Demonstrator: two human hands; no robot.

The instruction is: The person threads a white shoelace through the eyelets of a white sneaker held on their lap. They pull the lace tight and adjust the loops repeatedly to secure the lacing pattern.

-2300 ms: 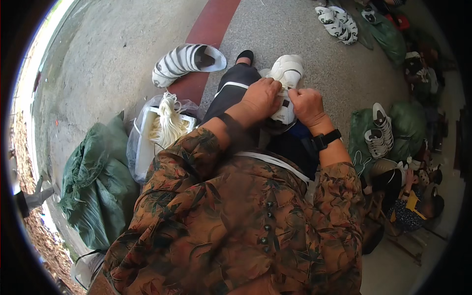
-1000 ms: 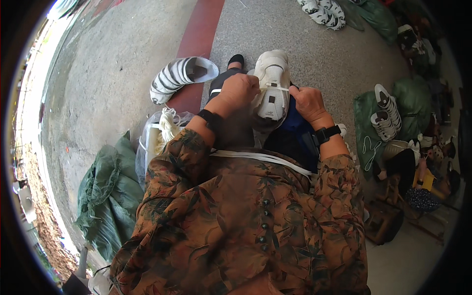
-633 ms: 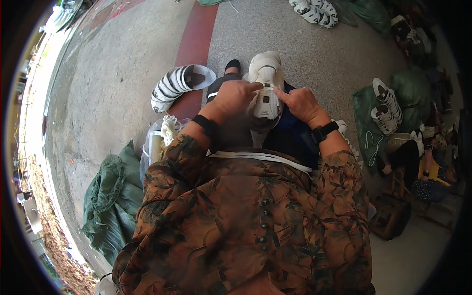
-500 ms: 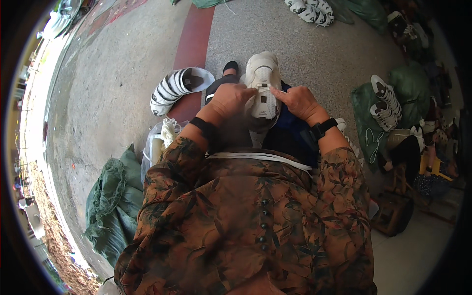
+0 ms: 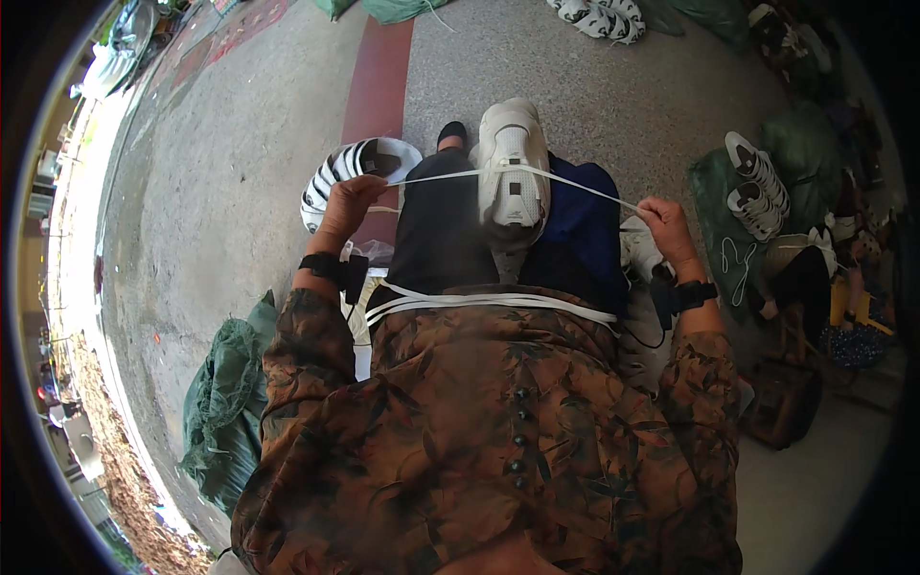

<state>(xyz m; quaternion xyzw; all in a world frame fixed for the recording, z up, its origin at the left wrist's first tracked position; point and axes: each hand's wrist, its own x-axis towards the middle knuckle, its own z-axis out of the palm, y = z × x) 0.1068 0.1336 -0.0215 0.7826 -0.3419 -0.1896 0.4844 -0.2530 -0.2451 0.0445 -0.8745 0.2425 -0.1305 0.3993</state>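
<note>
A white sneaker (image 5: 514,201) lies between my knees with its toe pointing away from me. A flat white shoelace (image 5: 585,184) passes through the shoe near its tongue, and both ends are drawn out taut to the sides. My left hand (image 5: 354,201) pinches one end, out to the left of my dark-trousered knee. Its other end is pinched in my right hand (image 5: 665,226), beyond my blue-covered right knee. More white laces (image 5: 479,301) lie across my lap at the waist.
A nested row of white-and-black shoes (image 5: 331,182) stands on the floor at left. Green sacks (image 5: 225,402) lie at near left and on the right, where more shoes (image 5: 757,192) rest. Pale shoes (image 5: 640,251) sit beside my right knee. Another person sits at far right by a wooden stool (image 5: 781,398).
Both hands have moved from the shoe outward to either side, pulling the lace out to long, taut ends. The shoe has stayed between my knees.
</note>
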